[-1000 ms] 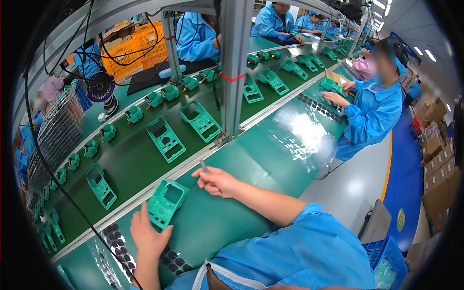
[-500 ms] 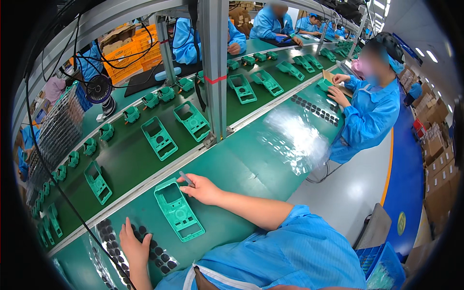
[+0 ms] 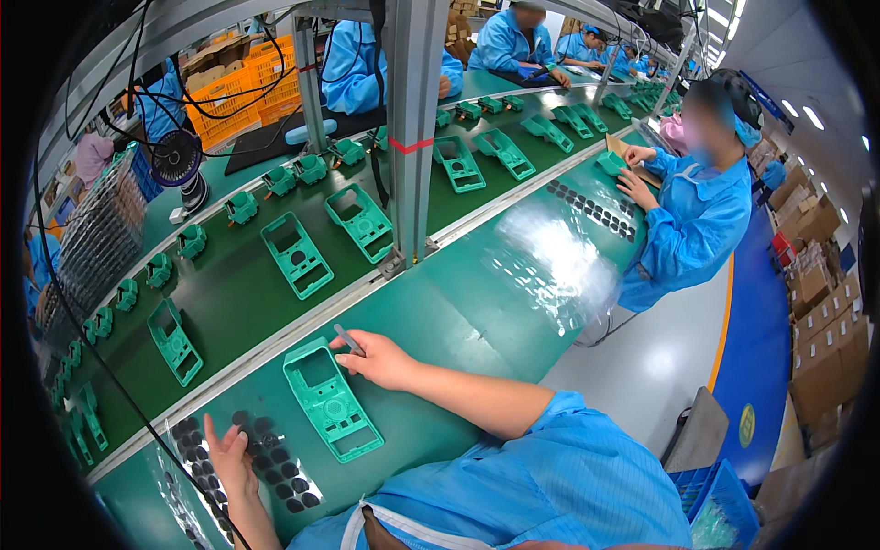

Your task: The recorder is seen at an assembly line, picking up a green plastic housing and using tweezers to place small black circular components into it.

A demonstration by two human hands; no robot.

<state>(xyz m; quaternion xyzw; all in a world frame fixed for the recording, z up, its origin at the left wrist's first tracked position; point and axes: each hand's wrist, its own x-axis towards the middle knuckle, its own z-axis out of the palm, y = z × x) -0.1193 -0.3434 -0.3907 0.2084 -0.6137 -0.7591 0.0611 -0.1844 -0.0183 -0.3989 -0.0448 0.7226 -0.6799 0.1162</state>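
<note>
On the green bench, a green plastic housing (image 3: 332, 403) with rectangular openings lies face up. My right hand (image 3: 378, 359) is beside its upper right corner, fingers closed on a slim grey tool (image 3: 349, 340) whose exact kind I cannot make out. My left hand (image 3: 235, 467) hovers at or just above clear sheets of black round pads (image 3: 280, 469), left of the housing. Its index finger points up, the thumb stands apart, and nothing shows in it. Whether it touches the sheet I cannot tell.
Beyond the bench's metal rail (image 3: 339, 317) runs a dark green conveyor (image 3: 247, 316) carrying more housings and small green parts. A metal post (image 3: 414, 137) rises at the rail. A black cable (image 3: 110, 362) hangs at left. One co-worker (image 3: 692, 215) handles a green part at right.
My left hand has lifted slightly, and its fingers have drawn in a little from a flatter spread. My right hand still holds the grey tool near the housing. The whole view has shifted slightly.
</note>
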